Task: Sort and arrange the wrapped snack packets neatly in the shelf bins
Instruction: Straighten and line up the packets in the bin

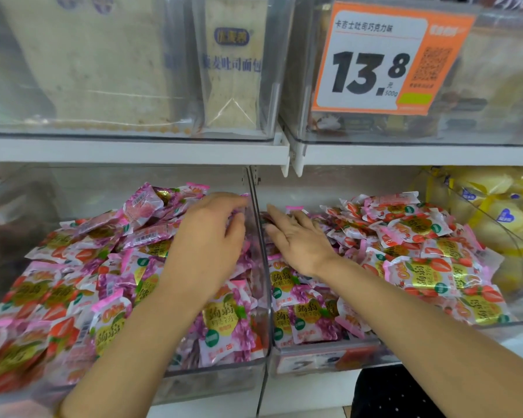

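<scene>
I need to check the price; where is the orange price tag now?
In the head view, upper right: the orange price tag sits on the front of a clear upper-shelf bin, above the right hand and the strawberry packets.

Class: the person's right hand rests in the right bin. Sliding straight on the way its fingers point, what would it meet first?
Most likely the clear divider wall between the bins; the right hand points toward it, fingertips close, though depth is unclear.
</scene>
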Demonstrator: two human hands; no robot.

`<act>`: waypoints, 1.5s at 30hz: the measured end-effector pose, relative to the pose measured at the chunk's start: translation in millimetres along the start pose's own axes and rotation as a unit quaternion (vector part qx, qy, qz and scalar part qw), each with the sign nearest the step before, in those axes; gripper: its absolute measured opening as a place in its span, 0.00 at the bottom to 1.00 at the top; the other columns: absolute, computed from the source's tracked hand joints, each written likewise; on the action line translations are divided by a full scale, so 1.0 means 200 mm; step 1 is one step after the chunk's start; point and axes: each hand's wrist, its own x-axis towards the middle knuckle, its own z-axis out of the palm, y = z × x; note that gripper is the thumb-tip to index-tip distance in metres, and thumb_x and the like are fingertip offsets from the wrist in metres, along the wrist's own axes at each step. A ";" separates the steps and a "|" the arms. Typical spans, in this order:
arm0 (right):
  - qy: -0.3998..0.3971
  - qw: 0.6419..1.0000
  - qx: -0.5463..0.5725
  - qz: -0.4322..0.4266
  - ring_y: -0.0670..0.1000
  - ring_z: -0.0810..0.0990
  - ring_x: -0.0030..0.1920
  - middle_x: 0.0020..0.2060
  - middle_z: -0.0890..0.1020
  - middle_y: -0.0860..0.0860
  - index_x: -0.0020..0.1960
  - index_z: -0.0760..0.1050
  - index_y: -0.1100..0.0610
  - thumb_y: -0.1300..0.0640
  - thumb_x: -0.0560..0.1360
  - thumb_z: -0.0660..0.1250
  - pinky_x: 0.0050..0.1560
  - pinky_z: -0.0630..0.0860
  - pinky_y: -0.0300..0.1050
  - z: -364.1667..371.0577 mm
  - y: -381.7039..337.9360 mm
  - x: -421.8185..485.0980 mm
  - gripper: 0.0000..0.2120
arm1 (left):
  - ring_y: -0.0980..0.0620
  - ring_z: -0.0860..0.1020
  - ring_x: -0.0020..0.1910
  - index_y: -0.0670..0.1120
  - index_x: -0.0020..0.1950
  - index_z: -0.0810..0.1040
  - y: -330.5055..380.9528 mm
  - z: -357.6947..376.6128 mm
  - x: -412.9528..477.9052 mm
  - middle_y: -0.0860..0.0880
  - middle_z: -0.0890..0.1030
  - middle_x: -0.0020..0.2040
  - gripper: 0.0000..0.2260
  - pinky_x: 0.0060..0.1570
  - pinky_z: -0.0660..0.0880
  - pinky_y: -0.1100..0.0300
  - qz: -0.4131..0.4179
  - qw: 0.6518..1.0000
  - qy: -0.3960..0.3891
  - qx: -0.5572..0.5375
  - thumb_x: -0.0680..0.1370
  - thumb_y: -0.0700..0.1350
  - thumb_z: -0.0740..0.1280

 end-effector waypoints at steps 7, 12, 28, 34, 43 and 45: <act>0.176 0.968 0.176 -0.008 0.50 0.61 0.72 0.72 0.66 0.50 0.73 0.61 0.51 0.51 0.82 0.50 0.70 0.58 0.43 -0.13 -0.11 -0.09 0.20 | 0.55 0.75 0.55 0.46 0.62 0.78 -0.16 -0.26 -0.04 0.49 0.79 0.61 0.14 0.47 0.63 0.72 -0.100 0.994 0.036 0.026 0.79 0.38 0.60; 0.197 0.919 0.339 -0.046 0.42 0.72 0.55 0.55 0.76 0.45 0.62 0.74 0.55 0.58 0.80 0.58 0.49 0.66 0.24 -0.21 -0.35 -0.28 0.13 | 0.51 0.76 0.57 0.43 0.63 0.77 -0.22 -0.27 -0.09 0.46 0.78 0.61 0.13 0.51 0.66 0.68 -0.101 0.993 -0.030 0.048 0.79 0.41 0.62; 0.260 0.896 0.360 -0.019 0.42 0.75 0.49 0.51 0.79 0.50 0.54 0.77 0.54 0.67 0.76 0.61 0.46 0.66 0.19 -0.13 -0.38 -0.22 0.13 | 0.50 0.71 0.66 0.42 0.71 0.66 -0.13 -0.15 -0.01 0.45 0.72 0.68 0.25 0.53 0.64 0.68 -0.155 0.983 -0.097 -0.006 0.76 0.43 0.68; 0.234 0.918 0.314 -0.056 0.45 0.71 0.59 0.49 0.77 0.43 0.60 0.77 0.51 0.55 0.78 0.62 0.52 0.67 0.33 -0.19 -0.43 -0.28 0.12 | 0.52 0.73 0.63 0.47 0.69 0.71 -0.13 -0.25 -0.05 0.50 0.76 0.65 0.20 0.59 0.69 0.61 -0.185 0.966 -0.044 -0.173 0.77 0.43 0.67; 0.301 0.874 0.365 -0.108 0.43 0.78 0.43 0.40 0.81 0.45 0.47 0.78 0.49 0.57 0.75 0.67 0.43 0.72 0.30 -0.18 -0.45 -0.32 0.04 | 0.62 0.78 0.35 0.45 0.55 0.77 -0.13 -0.28 -0.09 0.53 0.81 0.40 0.07 0.35 0.75 0.71 -0.228 0.922 -0.082 -0.301 0.78 0.41 0.65; 0.323 0.884 0.300 -0.155 0.38 0.76 0.47 0.44 0.80 0.42 0.52 0.80 0.51 0.58 0.76 0.65 0.48 0.69 0.25 -0.17 -0.44 -0.32 0.08 | 0.59 0.79 0.37 0.43 0.59 0.76 -0.12 -0.29 -0.09 0.49 0.79 0.43 0.11 0.37 0.78 0.66 -0.256 0.888 -0.100 -0.368 0.77 0.38 0.64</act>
